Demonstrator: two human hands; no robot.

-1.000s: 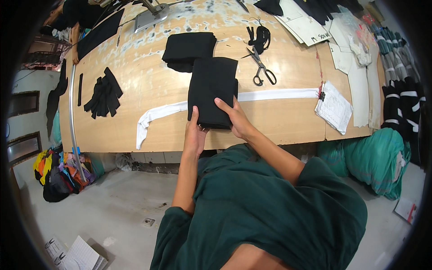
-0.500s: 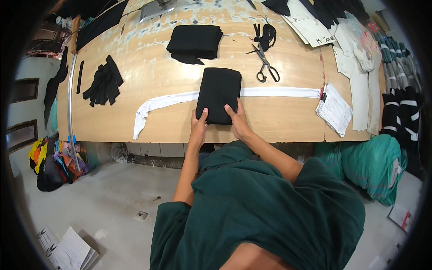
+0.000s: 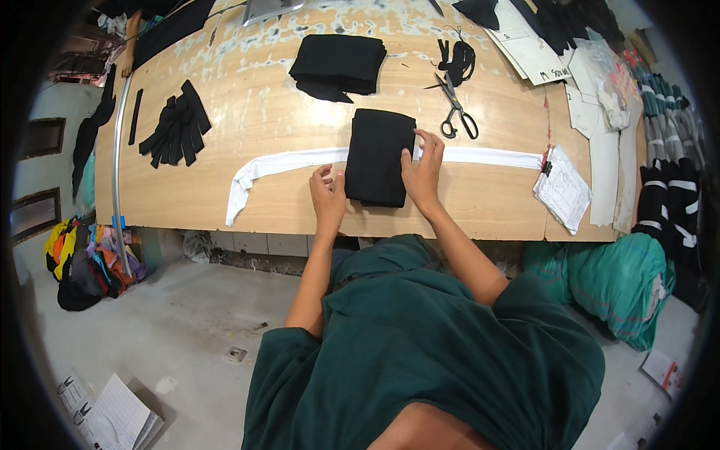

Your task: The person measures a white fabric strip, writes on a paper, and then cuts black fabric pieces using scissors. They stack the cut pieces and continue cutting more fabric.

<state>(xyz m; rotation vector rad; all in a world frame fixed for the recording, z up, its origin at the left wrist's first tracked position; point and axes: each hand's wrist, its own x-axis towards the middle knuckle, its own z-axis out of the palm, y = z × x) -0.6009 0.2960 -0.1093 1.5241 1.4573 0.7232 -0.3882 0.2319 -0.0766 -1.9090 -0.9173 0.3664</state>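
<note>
A folded stack of black fabric (image 3: 381, 157) lies on the wooden table in front of me, across a long white fabric strip (image 3: 292, 161). My left hand (image 3: 328, 201) is at the stack's lower left side, its fingers loosely curled and apart, with the thumb beside the edge. Along the right side is my right hand (image 3: 424, 172), open, its thumb and fingertips against the stack's edge. Neither hand grips the fabric. A second black folded stack (image 3: 337, 66) sits farther back. To its right are black-handled scissors (image 3: 453, 112) and a small bundle of black cord or strips (image 3: 460, 61).
Cut black strips (image 3: 180, 127) lie at the left, near a metal pole (image 3: 118, 165). Clipped papers (image 3: 562, 189) rest at the table's right front, with white pattern pieces (image 3: 592, 142) behind. A green sack (image 3: 619, 285) and a colourful cloth pile (image 3: 82, 262) stand below.
Both hands have let go of the folded fabric's near edge. The left has moved off to its left side, the right up along its right side. The whole view has shifted slightly.
</note>
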